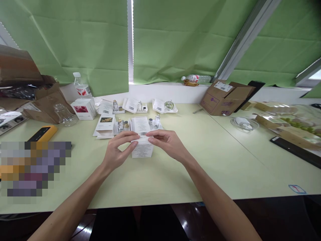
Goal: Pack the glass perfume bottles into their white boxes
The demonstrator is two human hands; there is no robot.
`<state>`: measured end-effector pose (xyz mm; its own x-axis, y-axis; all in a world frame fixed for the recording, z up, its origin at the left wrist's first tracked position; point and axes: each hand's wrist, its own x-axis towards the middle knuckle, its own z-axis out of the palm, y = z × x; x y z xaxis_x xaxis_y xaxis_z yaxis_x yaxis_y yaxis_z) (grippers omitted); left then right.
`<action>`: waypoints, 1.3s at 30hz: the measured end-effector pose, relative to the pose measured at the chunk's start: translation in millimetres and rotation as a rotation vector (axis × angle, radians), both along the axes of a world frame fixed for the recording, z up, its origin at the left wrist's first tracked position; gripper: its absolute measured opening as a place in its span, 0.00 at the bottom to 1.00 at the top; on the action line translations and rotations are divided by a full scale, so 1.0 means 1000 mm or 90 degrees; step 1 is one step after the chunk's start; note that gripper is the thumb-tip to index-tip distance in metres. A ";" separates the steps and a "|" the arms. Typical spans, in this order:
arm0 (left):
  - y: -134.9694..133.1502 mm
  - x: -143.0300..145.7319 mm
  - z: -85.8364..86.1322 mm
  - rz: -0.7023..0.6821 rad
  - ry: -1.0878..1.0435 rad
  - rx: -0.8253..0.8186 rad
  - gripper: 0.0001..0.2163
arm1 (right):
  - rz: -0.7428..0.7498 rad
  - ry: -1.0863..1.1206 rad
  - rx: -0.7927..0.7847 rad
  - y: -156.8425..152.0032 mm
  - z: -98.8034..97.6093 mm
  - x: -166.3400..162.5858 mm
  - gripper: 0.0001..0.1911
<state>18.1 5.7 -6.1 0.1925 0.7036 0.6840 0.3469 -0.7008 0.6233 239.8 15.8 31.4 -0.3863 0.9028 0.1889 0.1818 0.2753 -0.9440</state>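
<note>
A small white carton (142, 150) with printed text and a barcode stands on the pale green table (175, 174) right in front of me. My left hand (117, 150) grips its left side, fingers curled over the top. My right hand (167, 141) pinches the top of the carton from the right. Its open flap (140, 125) lies back behind the hands. Just behind it stand small glass perfume bottles (120, 125) with caps, and another bottle (156, 121) to the right.
More opened white cartons (131, 105) and little bottles line the back by the wall. A white box with a pink picture (84, 108), a glass jar (64, 115) and brown paper sit at left. A cardboard box (225, 97) and a white charger (243, 122) sit at right.
</note>
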 end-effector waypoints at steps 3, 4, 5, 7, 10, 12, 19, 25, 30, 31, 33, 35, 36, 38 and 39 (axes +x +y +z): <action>0.000 0.000 0.000 0.005 0.002 0.002 0.11 | -0.001 0.001 -0.002 0.001 -0.001 0.000 0.14; 0.000 0.000 0.000 0.007 0.003 0.002 0.11 | 0.000 0.000 0.000 0.001 -0.002 0.000 0.14; 0.000 0.000 0.000 0.010 0.004 0.002 0.10 | -0.001 0.000 0.002 0.001 -0.002 0.000 0.14; 0.000 0.000 0.000 0.012 0.006 -0.001 0.10 | -0.002 0.000 0.008 0.002 -0.003 -0.001 0.14; 0.000 0.000 0.001 0.012 0.007 -0.007 0.10 | -0.005 -0.001 0.011 0.002 -0.003 -0.001 0.14; 0.000 0.000 0.001 0.012 0.003 -0.011 0.10 | -0.006 -0.003 0.012 0.002 -0.004 -0.001 0.14; 0.000 0.000 0.001 -0.001 0.000 -0.013 0.10 | -0.014 -0.012 0.018 0.003 -0.004 -0.001 0.14; 0.000 0.000 0.001 0.008 0.006 -0.011 0.10 | -0.018 -0.013 0.022 0.003 -0.003 -0.002 0.15; 0.000 0.000 0.002 0.007 0.003 -0.019 0.10 | -0.020 -0.013 0.026 0.002 -0.003 -0.003 0.14; 0.000 0.000 0.002 0.006 0.002 -0.019 0.10 | -0.020 -0.013 0.026 0.002 -0.003 -0.003 0.14; 0.000 0.000 0.001 0.007 -0.001 -0.019 0.09 | -0.021 -0.015 0.025 0.001 -0.002 -0.003 0.15; 0.000 0.000 0.001 0.009 -0.001 -0.021 0.09 | -0.021 -0.019 0.024 0.001 -0.002 -0.002 0.15; 0.000 0.000 0.001 0.010 0.000 -0.023 0.09 | -0.022 -0.020 0.023 0.001 -0.002 -0.002 0.15; 0.000 0.000 0.001 0.012 0.004 -0.026 0.09 | -0.023 -0.021 0.023 0.001 -0.001 -0.002 0.15; 0.000 0.000 0.001 0.012 0.005 -0.027 0.09 | -0.024 -0.022 0.022 0.001 -0.001 -0.002 0.15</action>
